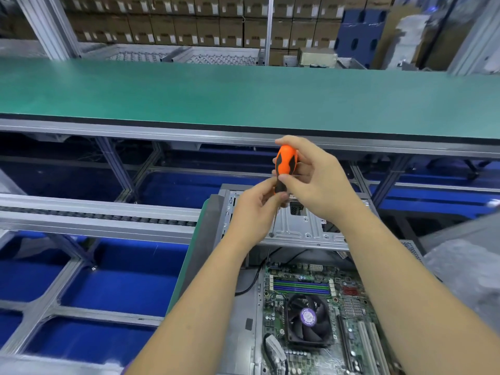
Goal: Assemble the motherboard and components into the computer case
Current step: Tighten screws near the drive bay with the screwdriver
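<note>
From the head camera, both bare hands meet above an open grey metal computer case (303, 228) that lies on its side at the near edge of the work area. The right hand (316, 180) curls its fingers and thumb round the bulbous orange-and-black handle of a screwdriver (285, 165), held nearly upright. The left hand (254, 212) pinches the lower, black end of that handle where the thin steel shaft begins; the shaft runs down to the case's silver drive-bay plate, its tip touching the metal. Inside the case, nearer the person, lies the green motherboard (349, 307) with a black cooling fan (308, 319) mounted on it. Behind the hands stretches a long green-topped workbench (216, 96), with stacked brown cardboard boxes (189, 23) beyond.
</note>
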A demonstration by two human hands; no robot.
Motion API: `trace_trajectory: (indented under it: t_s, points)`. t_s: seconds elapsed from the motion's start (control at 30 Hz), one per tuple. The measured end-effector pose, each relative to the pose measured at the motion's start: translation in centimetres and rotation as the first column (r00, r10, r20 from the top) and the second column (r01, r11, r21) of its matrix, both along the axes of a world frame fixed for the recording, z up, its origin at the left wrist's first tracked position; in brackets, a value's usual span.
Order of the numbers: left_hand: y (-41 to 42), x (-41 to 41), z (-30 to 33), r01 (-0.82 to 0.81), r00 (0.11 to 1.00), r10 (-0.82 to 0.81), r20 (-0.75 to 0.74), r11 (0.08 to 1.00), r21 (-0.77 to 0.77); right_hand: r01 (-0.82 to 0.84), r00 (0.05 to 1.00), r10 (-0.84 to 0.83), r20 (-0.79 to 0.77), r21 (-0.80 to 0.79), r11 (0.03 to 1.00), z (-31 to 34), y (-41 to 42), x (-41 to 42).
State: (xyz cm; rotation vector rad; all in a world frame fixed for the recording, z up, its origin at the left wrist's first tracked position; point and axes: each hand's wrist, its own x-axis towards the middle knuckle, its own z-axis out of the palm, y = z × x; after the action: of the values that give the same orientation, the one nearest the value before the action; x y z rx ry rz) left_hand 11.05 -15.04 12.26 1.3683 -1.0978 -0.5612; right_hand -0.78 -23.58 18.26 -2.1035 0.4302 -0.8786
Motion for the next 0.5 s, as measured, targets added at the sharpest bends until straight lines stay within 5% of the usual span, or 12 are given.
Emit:
trace_trajectory:
  t_s: [0.33, 0.5]
  points:
    - [0.14, 0.11, -0.48, -0.006, 0.997, 0.006, -0.083, 1.000, 0.006, 0.064, 0.998, -0.064, 0.002, -0.077, 0.995, 0.29, -0.15, 0.46]
    - [-0.07, -0.15, -0.76, -0.022, 1.000, 0.022, 0.007, 0.999, 0.033, 0.014, 1.000, -0.016, -0.023, -0.064, 0.998, 0.54, 0.30, -0.07]
